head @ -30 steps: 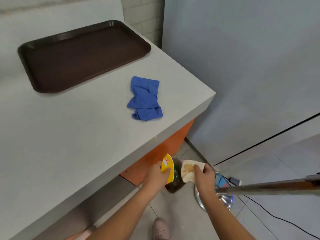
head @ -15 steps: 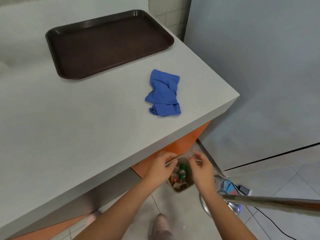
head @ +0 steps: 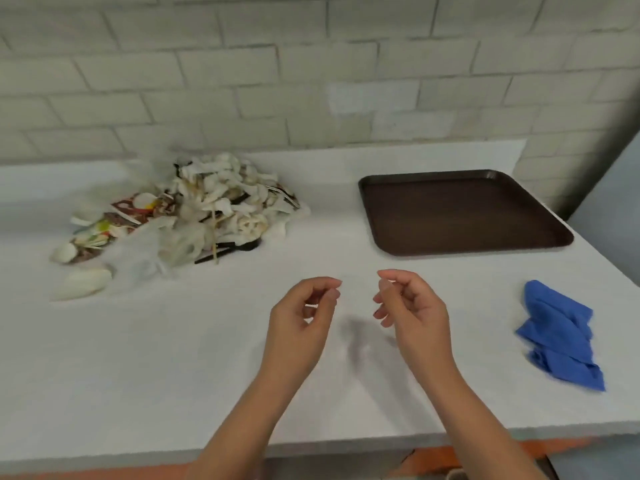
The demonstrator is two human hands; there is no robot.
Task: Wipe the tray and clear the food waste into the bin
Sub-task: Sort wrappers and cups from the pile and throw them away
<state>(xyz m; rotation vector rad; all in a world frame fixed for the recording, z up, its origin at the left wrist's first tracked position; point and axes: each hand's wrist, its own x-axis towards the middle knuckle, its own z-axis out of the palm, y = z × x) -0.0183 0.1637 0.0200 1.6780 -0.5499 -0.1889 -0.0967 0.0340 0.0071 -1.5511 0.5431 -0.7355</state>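
Observation:
A dark brown tray (head: 460, 213) lies bare on the white counter (head: 173, 358) at the back right. A crumpled blue cloth (head: 561, 334) sits near the counter's right edge, in front of the tray. A heap of food waste (head: 194, 220) with crumpled napkins, wrappers and black utensils lies at the back left. My left hand (head: 301, 317) and my right hand (head: 408, 306) hover side by side over the middle of the counter. Their fingers hang loosely curled and hold nothing. The bin is out of view.
A pale brick wall (head: 311, 64) backs the counter. A grey panel (head: 616, 188) rises at the far right. An orange cabinet front (head: 433, 459) shows under the counter's front edge.
My hands let go of the wrappers over the bin below the counter and came up over the counter. My view swung up and left, bringing the waste heap into sight.

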